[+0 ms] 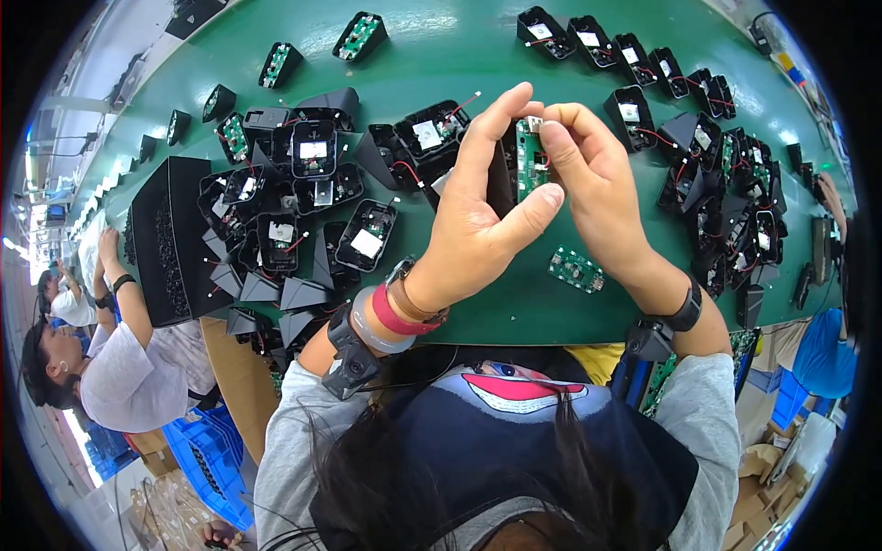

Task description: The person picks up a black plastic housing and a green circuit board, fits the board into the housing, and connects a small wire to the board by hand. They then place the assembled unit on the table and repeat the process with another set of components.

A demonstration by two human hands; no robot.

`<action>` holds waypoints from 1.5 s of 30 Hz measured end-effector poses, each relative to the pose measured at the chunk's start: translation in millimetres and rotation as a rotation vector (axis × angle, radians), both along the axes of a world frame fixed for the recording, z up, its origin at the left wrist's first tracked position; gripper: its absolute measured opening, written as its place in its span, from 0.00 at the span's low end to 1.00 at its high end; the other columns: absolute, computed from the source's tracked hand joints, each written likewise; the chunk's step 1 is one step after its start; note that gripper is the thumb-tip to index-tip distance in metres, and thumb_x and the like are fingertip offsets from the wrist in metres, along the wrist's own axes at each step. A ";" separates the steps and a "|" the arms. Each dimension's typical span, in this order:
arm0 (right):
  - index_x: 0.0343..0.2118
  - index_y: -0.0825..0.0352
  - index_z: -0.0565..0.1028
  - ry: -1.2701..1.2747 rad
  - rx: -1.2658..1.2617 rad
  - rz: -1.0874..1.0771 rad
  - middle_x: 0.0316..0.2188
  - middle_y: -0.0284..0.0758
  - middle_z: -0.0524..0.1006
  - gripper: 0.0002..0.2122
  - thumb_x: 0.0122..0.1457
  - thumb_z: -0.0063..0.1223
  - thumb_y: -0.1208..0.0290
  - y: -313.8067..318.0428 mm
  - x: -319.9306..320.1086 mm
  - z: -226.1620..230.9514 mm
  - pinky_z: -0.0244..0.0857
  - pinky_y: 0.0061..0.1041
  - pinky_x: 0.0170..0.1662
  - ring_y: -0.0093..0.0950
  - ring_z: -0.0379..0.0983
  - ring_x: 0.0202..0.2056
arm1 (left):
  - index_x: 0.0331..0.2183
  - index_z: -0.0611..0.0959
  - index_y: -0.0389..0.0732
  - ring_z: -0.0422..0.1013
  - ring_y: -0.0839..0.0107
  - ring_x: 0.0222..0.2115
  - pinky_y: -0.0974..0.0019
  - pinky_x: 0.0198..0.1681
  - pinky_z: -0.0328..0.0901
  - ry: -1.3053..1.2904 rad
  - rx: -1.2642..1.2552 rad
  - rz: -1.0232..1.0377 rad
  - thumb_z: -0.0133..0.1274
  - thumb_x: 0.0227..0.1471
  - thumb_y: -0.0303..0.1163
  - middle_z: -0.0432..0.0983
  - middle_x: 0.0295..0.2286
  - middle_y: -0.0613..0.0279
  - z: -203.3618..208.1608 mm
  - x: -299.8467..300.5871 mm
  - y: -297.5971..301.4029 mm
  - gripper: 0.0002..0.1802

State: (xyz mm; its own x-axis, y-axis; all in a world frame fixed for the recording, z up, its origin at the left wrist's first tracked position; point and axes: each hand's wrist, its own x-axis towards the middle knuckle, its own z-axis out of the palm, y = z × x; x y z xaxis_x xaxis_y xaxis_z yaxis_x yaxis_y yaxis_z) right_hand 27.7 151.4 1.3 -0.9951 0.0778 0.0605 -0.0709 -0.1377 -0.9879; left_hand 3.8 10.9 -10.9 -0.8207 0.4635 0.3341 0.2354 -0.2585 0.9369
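Note:
My left hand (478,211) grips a black plastic housing (502,174) with a small green circuit board (530,165) set in it, thumb on the lower edge and forefinger raised over the top. My right hand (593,179) pinches the top of the same board with thumb and forefinger, just above the green table (441,55). A second loose green circuit board (576,269) lies on the table just below my right hand.
Several open black housings with boards and red wires lie heaped at the left (303,202) and right (726,184), with a row along the far edge (625,55). A black tray (170,239) stands at the left. Another person (119,358) sits at the left; blue crates (207,459) stand below.

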 end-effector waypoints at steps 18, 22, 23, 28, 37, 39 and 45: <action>0.53 0.71 0.61 -0.146 0.019 0.308 0.44 0.33 0.68 0.20 0.62 0.42 0.67 3.5 16.8 23.7 0.57 0.21 0.52 0.20 0.64 0.47 | 0.60 0.53 0.45 0.65 0.63 0.48 0.61 0.52 0.63 -0.397 0.372 -0.235 0.50 0.41 0.23 0.56 0.55 0.52 5.8 -6.0 -6.6 0.44; 0.51 0.71 0.62 -0.097 -0.001 0.252 0.37 0.32 0.68 0.17 0.62 0.42 0.68 -2.2 21.0 20.4 0.60 0.20 0.44 0.18 0.63 0.40 | 0.61 0.53 0.46 0.65 0.64 0.48 0.62 0.53 0.62 -0.473 0.362 -0.252 0.52 0.42 0.23 0.57 0.55 0.53 7.4 -4.1 -6.3 0.45; 0.51 0.72 0.62 -0.085 0.009 0.245 0.37 0.31 0.68 0.17 0.62 0.41 0.69 -2.4 21.6 20.5 0.60 0.20 0.44 0.18 0.63 0.40 | 0.61 0.53 0.46 0.65 0.64 0.48 0.62 0.53 0.62 -0.475 0.360 -0.253 0.52 0.42 0.23 0.57 0.55 0.53 8.7 -2.3 -5.5 0.45; 0.51 0.72 0.61 -0.090 0.028 0.280 0.38 0.31 0.68 0.17 0.62 0.40 0.71 2.3 18.8 22.1 0.60 0.21 0.46 0.18 0.63 0.40 | 0.57 0.61 0.42 0.65 0.74 0.45 0.70 0.49 0.62 -0.484 0.366 -0.170 0.48 0.39 0.20 0.63 0.50 0.57 11.5 2.3 -3.4 0.40; 0.48 0.71 0.63 -0.081 -0.003 0.200 0.37 0.31 0.67 0.14 0.61 0.41 0.73 -7.6 20.9 12.4 0.58 0.20 0.47 0.18 0.62 0.40 | 0.58 0.59 0.44 0.64 0.64 0.48 0.62 0.53 0.62 -0.442 0.336 -0.206 0.47 0.39 0.19 0.61 0.51 0.54 1.9 -0.4 -3.3 0.41; 0.48 0.71 0.63 -0.113 -0.012 0.216 0.37 0.31 0.67 0.14 0.61 0.42 0.72 -4.4 19.7 14.9 0.58 0.20 0.46 0.17 0.62 0.40 | 0.58 0.59 0.44 0.65 0.64 0.48 0.62 0.52 0.63 -0.475 0.350 -0.218 0.47 0.39 0.19 0.60 0.52 0.54 5.0 -1.2 -4.3 0.41; 0.56 0.71 0.58 -0.305 -0.107 0.355 0.48 0.34 0.65 0.23 0.59 0.43 0.67 6.1 13.0 32.3 0.59 0.24 0.51 0.21 0.62 0.49 | 0.60 0.55 0.46 0.67 0.68 0.43 0.65 0.48 0.65 -0.627 0.492 -0.245 0.46 0.40 0.20 0.58 0.53 0.54 15.0 -6.7 -10.0 0.43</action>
State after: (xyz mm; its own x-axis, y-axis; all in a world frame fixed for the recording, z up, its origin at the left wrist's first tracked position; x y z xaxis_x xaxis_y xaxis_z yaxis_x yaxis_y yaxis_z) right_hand 40.6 157.5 33.6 -0.9325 -0.2800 -0.2281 0.2898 -0.2030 -0.9353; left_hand -2.9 0.9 4.2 -0.8170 0.5735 0.0595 -0.4085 -0.6486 0.6422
